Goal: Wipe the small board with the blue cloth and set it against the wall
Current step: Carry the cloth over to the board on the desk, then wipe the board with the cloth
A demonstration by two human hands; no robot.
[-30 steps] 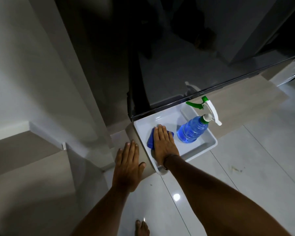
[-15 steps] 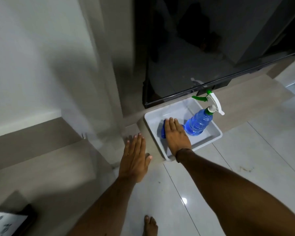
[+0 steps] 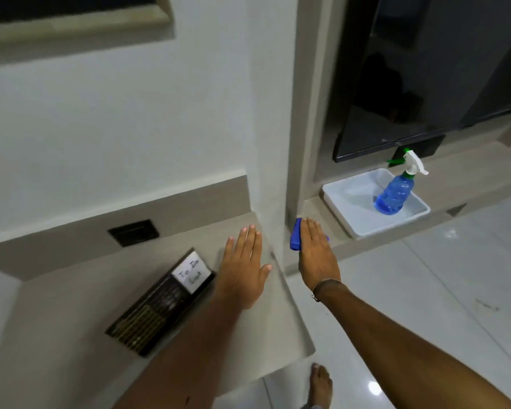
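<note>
The small board (image 3: 160,302) lies flat on the grey ledge at lower left, dark-framed, with a white patch reading "To Do List" at its far end. My left hand (image 3: 244,268) hovers flat with fingers apart just right of the board, holding nothing. My right hand (image 3: 314,250) is further right, in front of the wall corner, fingers extended over the blue cloth (image 3: 295,235), which sticks out on the left of my palm. The cloth is out of the tray.
A white tray (image 3: 348,214) sits on the low step at right with a blue spray bottle (image 3: 396,193) in it. A black screen (image 3: 425,84) hangs above. A dark socket plate (image 3: 133,231) is set in the ledge's back. My bare foot (image 3: 320,385) stands on glossy tiles.
My right hand has lifted the blue cloth out of the tray and carried it left. The view has swung left, bringing the board and ledge into sight.
</note>
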